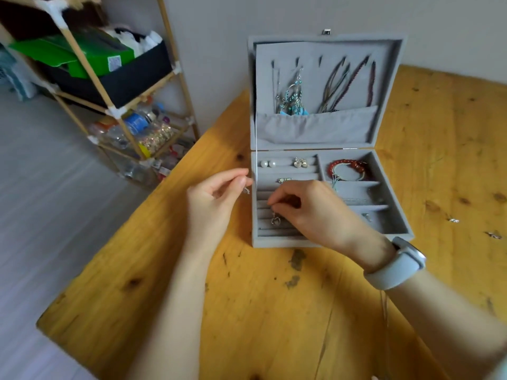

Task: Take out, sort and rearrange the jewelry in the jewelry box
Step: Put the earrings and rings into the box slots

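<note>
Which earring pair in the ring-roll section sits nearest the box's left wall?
The pearl studs, two round white balls in the back row. The silver heart-shaped pair shares that row but sits further right, toward the divider.

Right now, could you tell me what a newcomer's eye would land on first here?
Probably the open grey jewelry box on the yellow wooden table, necklaces hanging in its upright lid. Next, the two hands: the right hand pinches a small silver earring over the ring rolls, the left hand holds another beside the box.
</note>
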